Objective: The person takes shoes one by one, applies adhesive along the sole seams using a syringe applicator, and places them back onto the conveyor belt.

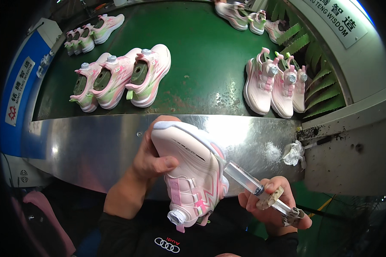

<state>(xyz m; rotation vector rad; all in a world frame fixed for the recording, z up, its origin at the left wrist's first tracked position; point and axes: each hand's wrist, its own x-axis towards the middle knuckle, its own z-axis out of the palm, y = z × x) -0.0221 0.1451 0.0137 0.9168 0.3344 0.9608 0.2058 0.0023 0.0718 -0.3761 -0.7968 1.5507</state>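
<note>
In my left hand (148, 160) is a pale pink sneaker (186, 150), gripped at its toe end with the thumb on the upper. The toe points away from me, and a clear dial (177, 216) sits on the laces near my body. My right hand (276, 205) is closed around a clear syringe (243, 176), its flange wrapped in beige material and the thumb by the plunger end. The syringe's tip meets the shoe's side near the edge of the white sole (210, 143); whether anything comes out cannot be seen.
A steel ledge (94, 141) borders the green conveyor belt (201, 64). Similar sneakers stand in groups at left (148, 77) and right (261, 81), with more behind. Crumpled white tissue (293, 153) and a dark-handled tool (323, 141) lie at right. Green strips (327, 88) hang from the machine opening.
</note>
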